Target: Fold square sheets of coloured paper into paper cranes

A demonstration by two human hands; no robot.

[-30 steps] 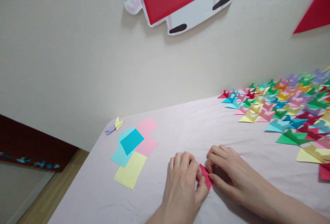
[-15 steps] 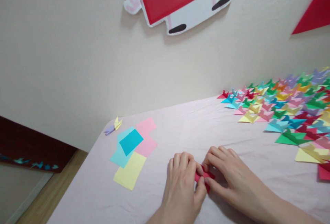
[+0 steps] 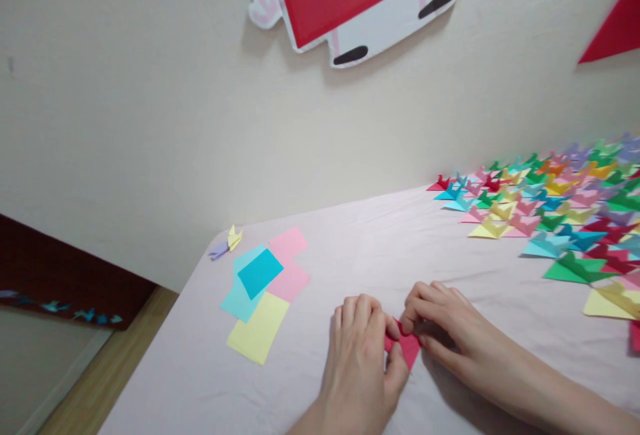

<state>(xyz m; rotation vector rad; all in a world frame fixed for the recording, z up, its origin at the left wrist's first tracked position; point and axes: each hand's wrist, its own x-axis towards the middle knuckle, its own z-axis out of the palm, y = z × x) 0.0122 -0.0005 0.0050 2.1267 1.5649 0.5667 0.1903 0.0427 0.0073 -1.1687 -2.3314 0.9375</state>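
Observation:
A small piece of red folding paper [image 3: 411,351] lies on the pale pink cloth between my hands, partly folded and partly covered by fingers. My left hand [image 3: 359,355] holds its left side, thumb and index finger closed on it. On the other side, my right hand [image 3: 453,328] pinches the upper right edge, with the thumb at the right corner. How the paper is folded under the fingertips is hidden. Left of my hands lie loose paper squares: a yellow one [image 3: 259,328], a blue one [image 3: 260,273], light blue ones [image 3: 240,305] and pink ones [image 3: 293,278].
Many folded paper cranes in mixed colours, one of them green [image 3: 575,268], stand in rows on the right. A yellow crane [image 3: 233,238] and a purple folded piece [image 3: 219,251] sit at the far left corner. The wall [image 3: 150,121] rises behind the cloth-covered surface [image 3: 175,368].
My right thumb has moved right, away from the left thumb, to the paper's right corner. More of the red paper shows, lying flatter. The view has shifted slightly.

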